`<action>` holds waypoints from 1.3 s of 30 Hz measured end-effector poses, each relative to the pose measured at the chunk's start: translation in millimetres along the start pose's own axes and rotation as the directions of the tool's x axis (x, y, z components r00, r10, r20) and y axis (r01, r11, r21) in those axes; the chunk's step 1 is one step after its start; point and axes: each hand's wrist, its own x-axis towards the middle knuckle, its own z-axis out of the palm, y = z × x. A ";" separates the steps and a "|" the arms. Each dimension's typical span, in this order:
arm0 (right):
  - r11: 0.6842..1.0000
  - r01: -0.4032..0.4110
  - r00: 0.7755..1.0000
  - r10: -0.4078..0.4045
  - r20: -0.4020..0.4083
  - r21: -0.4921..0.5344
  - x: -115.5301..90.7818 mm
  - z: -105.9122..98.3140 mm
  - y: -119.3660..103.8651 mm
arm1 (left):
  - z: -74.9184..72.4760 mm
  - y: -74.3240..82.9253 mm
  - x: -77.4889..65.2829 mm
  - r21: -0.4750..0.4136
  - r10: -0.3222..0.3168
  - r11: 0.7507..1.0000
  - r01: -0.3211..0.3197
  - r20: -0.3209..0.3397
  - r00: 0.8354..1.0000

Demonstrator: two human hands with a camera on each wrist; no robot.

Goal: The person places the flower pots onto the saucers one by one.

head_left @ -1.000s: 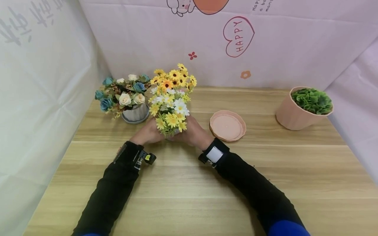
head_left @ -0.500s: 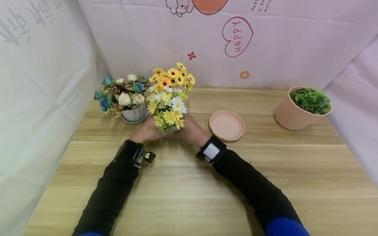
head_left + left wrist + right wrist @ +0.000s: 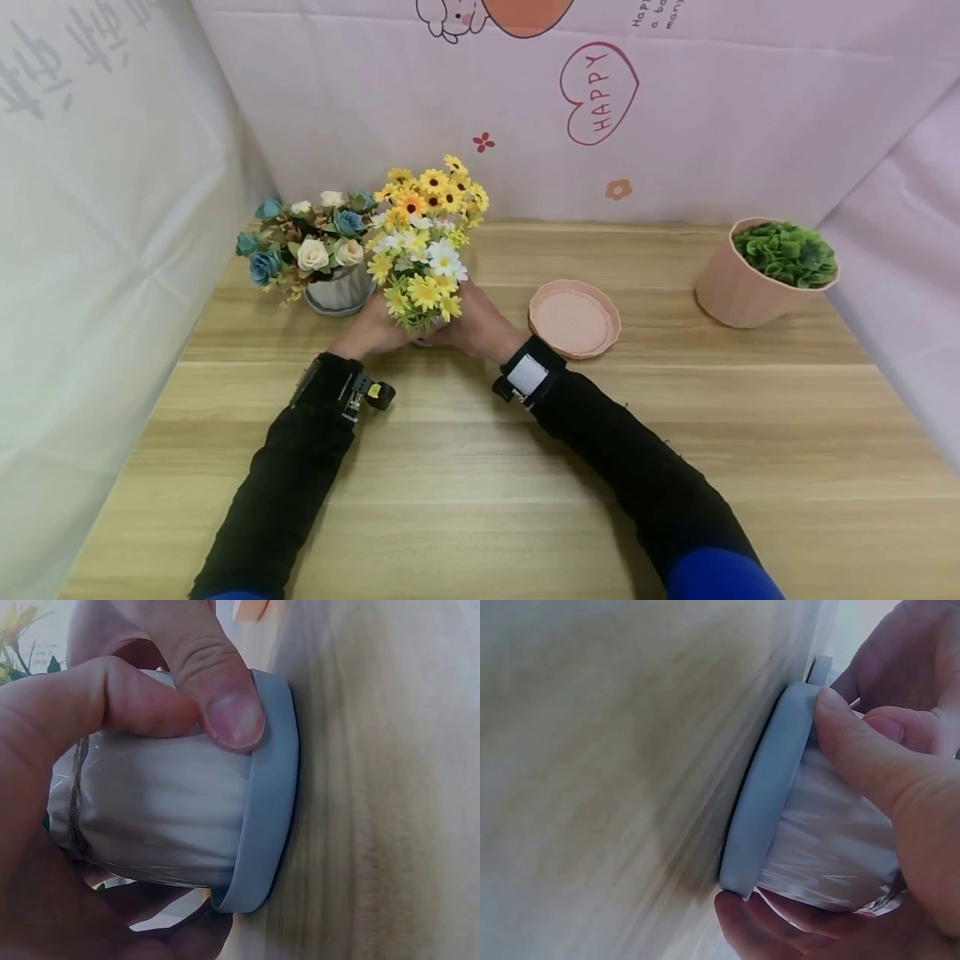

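Both hands hold a flowerpot (image 3: 157,802) wrapped in pale paper with a twine band, below yellow and white daisies (image 3: 423,250). A grey-blue saucer (image 3: 270,795) sits under it, close against the tabletop. My left hand (image 3: 375,327) curls round the pot from the left, its thumb across the wrapping and its fingertips near the saucer's rim. From the other side my right hand (image 3: 480,323) grips pot and saucer, thumb at the rim and fingers along the opposite edge. In the head view the blossoms hide most of the pot.
Directly left stands a grey pot (image 3: 341,292) of blue and cream roses (image 3: 311,250) on its own saucer. An unoccupied pink saucer (image 3: 574,318) lies right of the hands. Farther right is a pink pot (image 3: 738,283) of green foliage. A white printed cloth (image 3: 697,125) closes off the back.
Both hands and the daisy pot have shifted slightly left and back, closer to the rose pot. The grip looks the same, and the other pots and the pink saucer stay put.
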 end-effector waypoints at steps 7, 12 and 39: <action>0.999 0.021 1.000 -0.021 0.007 0.029 8.1 -0.8 1.7 | -1.2 -5.4 3.1 -0.043 -0.030 0.999 0.027 -0.066 0.997; 0.999 0.031 0.999 -0.031 0.011 0.035 14.3 -1.6 3.3 | -4.2 -6.4 5.5 -0.056 -0.057 0.997 0.053 -0.072 0.996; 1.000 0.012 1.000 -0.012 -0.006 0.016 37.1 0.1 8.2 | -11.8 -18.5 18.0 -0.211 -0.033 0.977 0.004 -0.138 0.990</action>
